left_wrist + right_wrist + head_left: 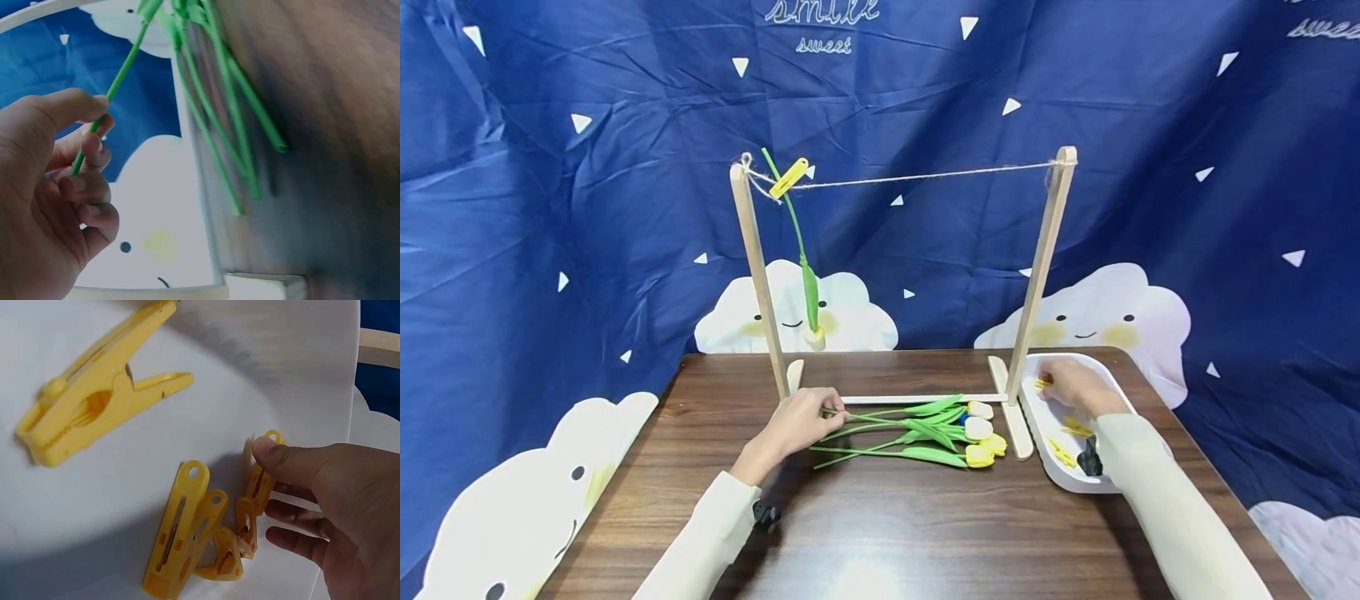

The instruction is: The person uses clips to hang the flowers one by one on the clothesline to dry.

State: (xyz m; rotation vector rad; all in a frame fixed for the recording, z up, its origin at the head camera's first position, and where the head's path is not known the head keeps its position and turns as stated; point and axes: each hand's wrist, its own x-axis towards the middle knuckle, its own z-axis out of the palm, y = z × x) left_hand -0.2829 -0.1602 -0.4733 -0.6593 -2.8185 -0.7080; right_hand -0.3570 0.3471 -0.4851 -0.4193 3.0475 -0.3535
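Note:
My left hand (801,418) is at the stem ends of several artificial tulips lying on the table. In the left wrist view, its thumb and fingers pinch one green tulip stem (127,64), raised apart from the other stems (234,134). The white and yellow blooms (979,428) point right. Inside the white tray (1051,471), my right hand (1078,388) pinches a yellow clothespin (258,486) between thumb and fingers. Other yellow clothespins (178,528) lie next to it, and a larger one (100,394) lies apart.
A wooden frame (1037,283) stands at the back with a twine line (925,176) across its top. From the line's left end a yellow clothespin (789,178) holds a tulip (811,296) upside down. A blue cloth (587,208) hangs behind the brown table (880,525).

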